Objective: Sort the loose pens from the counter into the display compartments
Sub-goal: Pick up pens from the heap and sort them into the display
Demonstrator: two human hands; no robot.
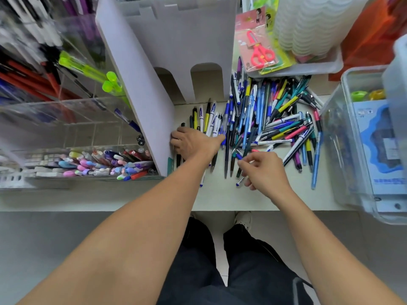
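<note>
Person: stands at the counter edge, dark trousers and pale shoes visible below, both bare forearms reaching forward over the top.
Counter (220, 194): pale surface; its near strip is bare between the two arms.
Right hand (265, 172): fingers curled and pinching a white pen with blue ends (242, 180), which slants down to the left from the fingertips; the hand sits at the near edge of the pile.
Left hand (193, 143): palm down on a row of pens, knuckles close against the white board, fingers bent over a few dark pens; whether it actually grasps one cannot be told, since the fingertips are hidden.
Loose pens (271, 119): a dense heap of blue, teal, yellow, pink and white barrels lying crosswise on the counter, right of the left hand and beyond the right hand.
Sorted row (209, 119): white, yellow and black pens lying roughly parallel just beyond the left hand.
White board (136, 89): upright divider panel between the pile and the display.
Display compartments (88, 137): clear acrylic trays to the left; the near one holds pastel and red pens, farther ones hold green, red and black pens, blurred.
Clear box (343, 128): at the right, holding blue packaging.
Scissors pack (257, 49): pink-red scissors on a card, in a tray beyond the pile.
</note>
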